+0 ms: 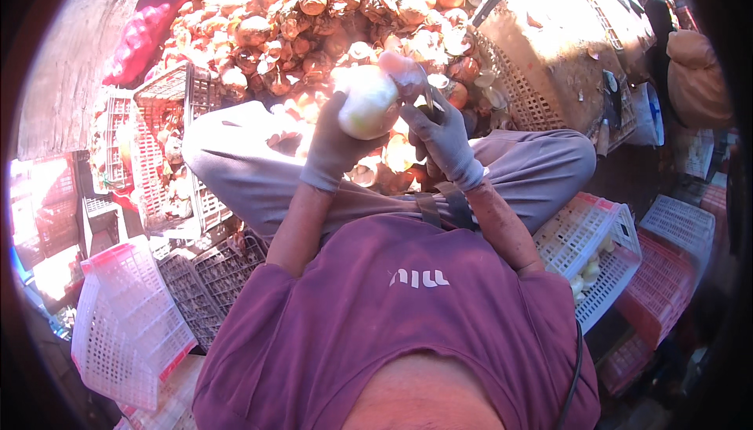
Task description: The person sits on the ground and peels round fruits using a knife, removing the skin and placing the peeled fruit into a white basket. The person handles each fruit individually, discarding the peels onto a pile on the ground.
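Observation:
A large onion (367, 106), mostly peeled to white, rests in my left hand (335, 141), which wears a grey glove. My right hand (444, 144), gloved too, grips a small knife (426, 88) by its handle, its thin blade pointing up beside the onion. Between the blade and the onion is a pinkish-brown piece of onion skin (406, 74), partly blurred by glare. Beneath both hands, between my crossed legs, lie onions and loose skins. A big heap of unpeeled onions (306, 24) rises just beyond my hands.
A slatted plastic crate (167, 159) with onions stands at my left, near a pink mesh sack (141, 35). Another knife (609, 106) lies on the board-topped crate (535, 53) at right. Behind my right knee, a white crate (606, 283) holds peeled onions.

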Motion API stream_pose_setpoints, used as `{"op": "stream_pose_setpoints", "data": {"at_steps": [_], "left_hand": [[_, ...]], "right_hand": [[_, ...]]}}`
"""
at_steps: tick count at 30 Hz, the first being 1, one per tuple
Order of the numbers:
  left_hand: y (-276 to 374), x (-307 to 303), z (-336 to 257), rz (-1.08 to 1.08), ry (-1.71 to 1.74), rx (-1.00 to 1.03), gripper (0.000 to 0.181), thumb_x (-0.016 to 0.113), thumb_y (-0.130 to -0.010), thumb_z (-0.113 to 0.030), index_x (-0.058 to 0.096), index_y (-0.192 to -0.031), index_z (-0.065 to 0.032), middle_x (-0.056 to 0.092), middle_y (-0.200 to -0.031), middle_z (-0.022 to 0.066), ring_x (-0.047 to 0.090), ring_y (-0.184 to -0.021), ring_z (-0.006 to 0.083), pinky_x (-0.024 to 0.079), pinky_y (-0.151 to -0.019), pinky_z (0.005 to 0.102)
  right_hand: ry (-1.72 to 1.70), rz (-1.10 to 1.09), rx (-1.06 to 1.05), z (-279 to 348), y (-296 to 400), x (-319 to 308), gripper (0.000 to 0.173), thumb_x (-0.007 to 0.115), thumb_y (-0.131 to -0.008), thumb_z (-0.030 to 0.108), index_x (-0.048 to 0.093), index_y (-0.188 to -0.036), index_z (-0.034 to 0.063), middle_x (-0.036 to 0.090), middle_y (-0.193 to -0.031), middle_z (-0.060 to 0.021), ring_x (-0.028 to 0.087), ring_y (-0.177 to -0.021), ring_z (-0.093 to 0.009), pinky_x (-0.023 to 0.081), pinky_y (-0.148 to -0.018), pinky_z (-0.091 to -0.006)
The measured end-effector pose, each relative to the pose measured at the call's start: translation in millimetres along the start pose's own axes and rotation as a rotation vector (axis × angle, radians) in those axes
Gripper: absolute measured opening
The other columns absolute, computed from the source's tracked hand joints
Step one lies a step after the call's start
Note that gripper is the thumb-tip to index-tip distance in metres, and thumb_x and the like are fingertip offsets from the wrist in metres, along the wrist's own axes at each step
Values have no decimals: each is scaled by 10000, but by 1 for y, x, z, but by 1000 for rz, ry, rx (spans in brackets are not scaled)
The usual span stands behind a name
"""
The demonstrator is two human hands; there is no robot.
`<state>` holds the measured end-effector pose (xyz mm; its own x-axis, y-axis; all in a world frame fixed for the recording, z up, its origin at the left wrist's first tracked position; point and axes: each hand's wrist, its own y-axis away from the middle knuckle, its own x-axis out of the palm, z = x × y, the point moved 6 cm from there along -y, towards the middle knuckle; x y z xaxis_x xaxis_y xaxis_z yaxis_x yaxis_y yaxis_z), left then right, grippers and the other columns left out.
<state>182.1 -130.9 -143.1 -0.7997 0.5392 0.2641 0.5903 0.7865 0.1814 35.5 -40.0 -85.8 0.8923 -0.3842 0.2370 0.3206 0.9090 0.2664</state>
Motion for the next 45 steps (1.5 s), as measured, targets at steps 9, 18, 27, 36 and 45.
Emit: {"op": "stream_pose_setpoints", "data": {"at_steps": [9, 18, 27, 36, 45], "left_hand": [[20, 1, 19, 133, 387, -200, 625, 674, -864, -219, 391, -1382, -13, 552, -1308, 140, 545, -1219, 251, 431, -1023, 371], [28, 7, 10, 242, 558, -360, 667, 563, -907, -297, 320, -1459, -11, 452, -1399, 152, 468, -1295, 258, 345, -1124, 386], [42, 17, -9, 268, 410, -122, 662, 583, -879, -350, 349, -1434, -75, 470, -1392, 159, 510, -1248, 309, 423, -1031, 434], [21, -10, 21, -113, 740, -128, 510, 614, -841, -462, 551, -1212, -117, 578, -1199, 92, 530, -1121, 251, 464, -901, 430], [19, -24, 32, -125, 1109, -296, 668, 708, -806, -479, 495, -1304, -89, 547, -1249, 132, 518, -1134, 343, 495, -871, 490]], "right_hand": [[686, -277, -485, 23, -15, -19, 185, 619, -923, 271, 589, -904, 89, 626, -667, -129, 642, -606, -312, 475, -520, -387], [757, -273, -381, 21, -72, -30, 304, 577, -924, 400, 574, -908, 97, 629, -747, -155, 641, -741, -378, 478, -651, -454], [768, -34, 42, -55, -119, -70, 311, 632, -919, 291, 645, -1121, 54, 579, -614, -52, 519, -452, -129, 431, -420, -283], [-121, -35, 502, -110, -26, -32, 323, 593, -950, 284, 607, -1214, 99, 538, -677, -10, 475, -443, -98, 402, -381, -256], [487, 156, -394, -62, 52, 2, 383, 642, -879, 142, 547, -1240, 59, 569, -763, -23, 504, -533, -76, 430, -500, -217]]}}
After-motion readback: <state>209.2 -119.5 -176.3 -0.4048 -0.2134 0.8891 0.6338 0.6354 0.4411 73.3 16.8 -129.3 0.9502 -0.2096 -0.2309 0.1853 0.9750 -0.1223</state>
